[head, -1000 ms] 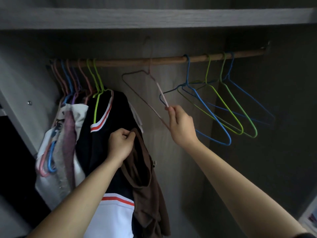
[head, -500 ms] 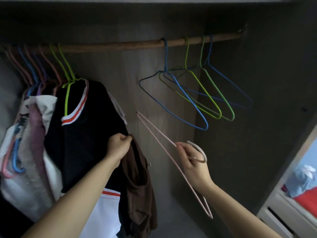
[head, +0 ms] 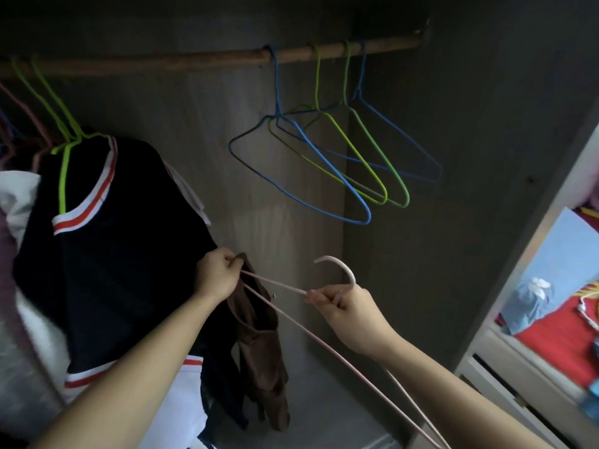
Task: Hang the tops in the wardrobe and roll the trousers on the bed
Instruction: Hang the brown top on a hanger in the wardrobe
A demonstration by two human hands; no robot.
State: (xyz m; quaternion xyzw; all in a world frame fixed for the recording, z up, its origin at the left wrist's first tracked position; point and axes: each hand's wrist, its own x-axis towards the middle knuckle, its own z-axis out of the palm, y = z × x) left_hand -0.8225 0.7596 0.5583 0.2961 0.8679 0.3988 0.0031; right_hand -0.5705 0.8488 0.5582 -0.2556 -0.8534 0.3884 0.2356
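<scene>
Pink wire forms the hanger (head: 343,266) that the right hand (head: 346,307) pinches just below its hook, fingers curled round the neck. Its far end reaches the left hand (head: 217,277), whose fingers are closed on a bunched edge of the brown top (head: 259,345); the rest of the top dangles inside the wardrobe (head: 421,254). On the wooden rail (head: 194,61) hang four bare blue and green hangers (head: 277,89) and, further left, a dark jersey (head: 113,254) with red-and-white trim. The bed (head: 551,335) shows at the right edge.
</scene>
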